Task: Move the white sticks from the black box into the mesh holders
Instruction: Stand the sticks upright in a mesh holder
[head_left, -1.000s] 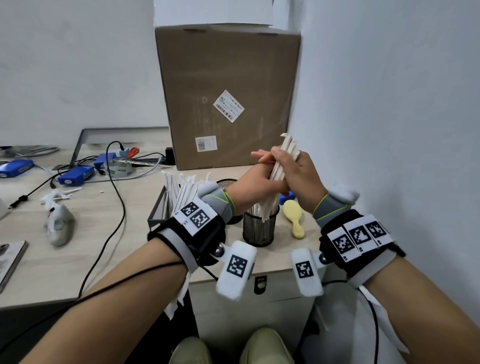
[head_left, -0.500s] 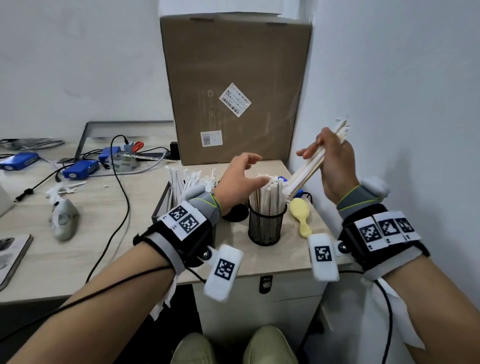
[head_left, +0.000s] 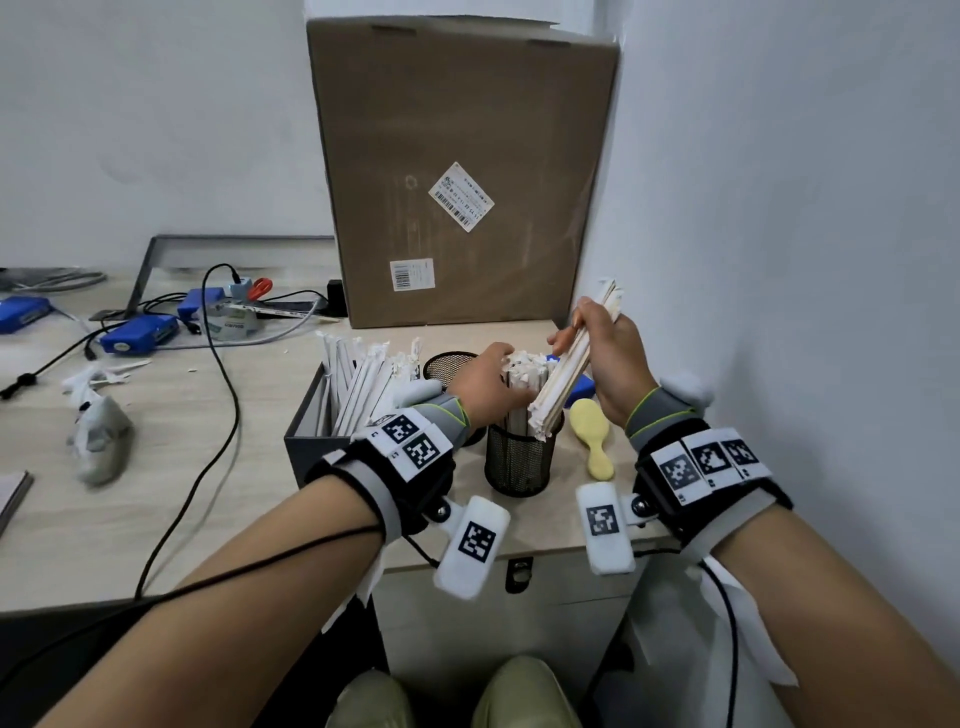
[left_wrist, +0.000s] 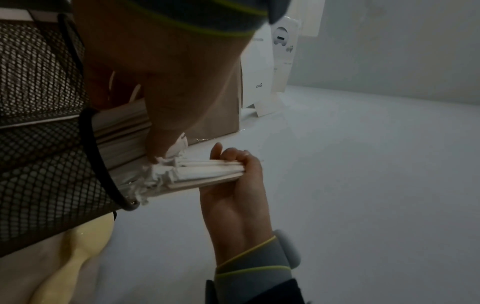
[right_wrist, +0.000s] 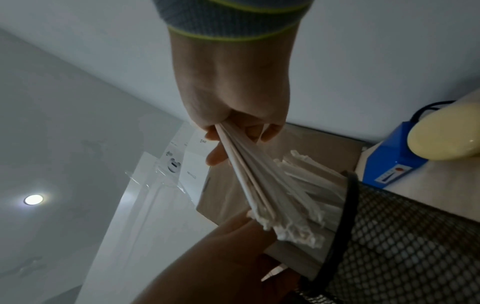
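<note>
A black box (head_left: 311, 434) holds several wrapped white sticks (head_left: 363, 384). In front of it to the right stands a black mesh holder (head_left: 519, 465), packed with sticks. A second mesh holder (head_left: 448, 364) behind it looks empty. My right hand (head_left: 610, 358) grips a slanted bundle of sticks (head_left: 563, 379) whose lower ends touch the near holder's rim. My left hand (head_left: 488, 389) wraps thumb and fingers round the standing sticks and holds them leftward. In the right wrist view the bundle (right_wrist: 259, 185) fans down from my fist (right_wrist: 233, 92) toward the holder (right_wrist: 402, 236).
A tall cardboard box (head_left: 457, 182) stands behind the holders and the wall is close on the right. A yellow brush (head_left: 592, 436) and a small blue box (head_left: 584, 385) lie right of the near holder. Cables and blue devices (head_left: 137, 332) lie on the left of the desk.
My right hand has brought the bundle down from up high to the near holder's rim. My left hand, which was spread above the holder, now holds the standing sticks.
</note>
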